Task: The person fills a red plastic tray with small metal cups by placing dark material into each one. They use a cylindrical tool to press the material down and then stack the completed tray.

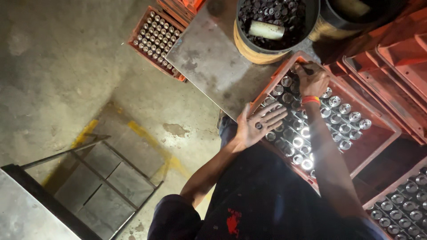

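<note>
The left hand (pixel 257 124) is flat and open, palm up, fingers (pixel 276 113) spread wide. The right hand (pixel 312 79) reaches farther out, arm straight, fingers curled down, a band on its wrist.

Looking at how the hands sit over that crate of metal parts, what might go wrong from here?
The small dark part lies loose on the open left hand, so it may roll off onto the floor. The right hand reaches into the orange crate near its far corner; it might knock the shiny metal parts out of their rows.
</note>
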### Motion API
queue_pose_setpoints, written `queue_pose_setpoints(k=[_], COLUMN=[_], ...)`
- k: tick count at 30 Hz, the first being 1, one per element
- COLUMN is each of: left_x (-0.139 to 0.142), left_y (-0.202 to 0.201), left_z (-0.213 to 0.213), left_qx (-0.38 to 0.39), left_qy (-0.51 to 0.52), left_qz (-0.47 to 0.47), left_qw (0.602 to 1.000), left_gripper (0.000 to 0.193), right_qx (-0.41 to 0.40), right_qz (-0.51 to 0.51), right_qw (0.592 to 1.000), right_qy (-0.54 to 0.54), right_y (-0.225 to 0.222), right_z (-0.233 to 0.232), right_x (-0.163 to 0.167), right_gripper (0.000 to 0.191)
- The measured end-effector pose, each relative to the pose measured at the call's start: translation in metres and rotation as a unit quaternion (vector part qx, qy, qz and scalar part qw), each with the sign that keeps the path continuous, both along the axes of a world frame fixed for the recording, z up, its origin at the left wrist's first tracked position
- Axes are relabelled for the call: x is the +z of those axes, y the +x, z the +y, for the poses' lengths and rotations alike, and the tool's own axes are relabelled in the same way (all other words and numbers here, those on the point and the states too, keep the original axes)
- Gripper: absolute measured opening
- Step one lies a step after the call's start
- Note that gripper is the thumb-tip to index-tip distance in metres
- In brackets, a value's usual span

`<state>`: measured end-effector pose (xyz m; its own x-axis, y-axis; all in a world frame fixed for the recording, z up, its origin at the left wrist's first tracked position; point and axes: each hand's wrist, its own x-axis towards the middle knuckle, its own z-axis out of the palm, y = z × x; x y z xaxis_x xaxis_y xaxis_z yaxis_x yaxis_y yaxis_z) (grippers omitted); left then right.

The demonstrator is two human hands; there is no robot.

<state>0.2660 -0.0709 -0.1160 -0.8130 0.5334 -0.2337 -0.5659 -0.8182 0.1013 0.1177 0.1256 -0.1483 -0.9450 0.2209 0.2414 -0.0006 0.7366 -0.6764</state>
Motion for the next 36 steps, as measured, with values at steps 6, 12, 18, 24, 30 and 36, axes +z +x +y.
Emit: queue_pose_setpoints(k=[6, 12, 18, 24, 30, 36], left_x=[-0.011, -0.07, -0.1, -0.054, -0.015, -0.001], left_y=[0.006, 0.025, 0.049, 0.029, 0.014, 0.001], left_z=[0.007, 0.024, 0.039, 0.034, 0.011, 0.001], left_qx=[-0.011, 0.06, -0.008, -0.036, -0.02, 0.023], left_qy=[-0.004, 0.133, 0.058, -0.098, -0.122, -0.12], left_qz=[-0.006, -0.001, -0.052, -0.026, 0.015, 0.044], left_qw=[1.0, 0.989, 0.997, 0.994, 0.992, 0.991], left_gripper=[0.102, 0.094, 0.093, 0.102, 0.102, 0.096], right_qx=[-0.003, 0.207, 0.331, 0.093, 0.083, 0.011], right_qz=[0.044, -0.033, -0.035, -0.031, 0.033, -0.053], right_qw=[0.998, 0.971, 0.942, 0.978, 0.995, 0.99], right_qy=[-0.036, -0.114, -0.034, -0.185, 0.036, 0.129], right_y=[0.003, 0.131, 0.189, 0.135, 0.048, 0.022], right_z=[0.001, -0.001, -0.019, 0.033, 0.055, 0.041], right_x=[-0.006, 0.048, 0.054, 0.01, -0.037, -0.03], right_gripper=[0.02, 0.015, 0.03, 0.011, 0.015, 0.024])
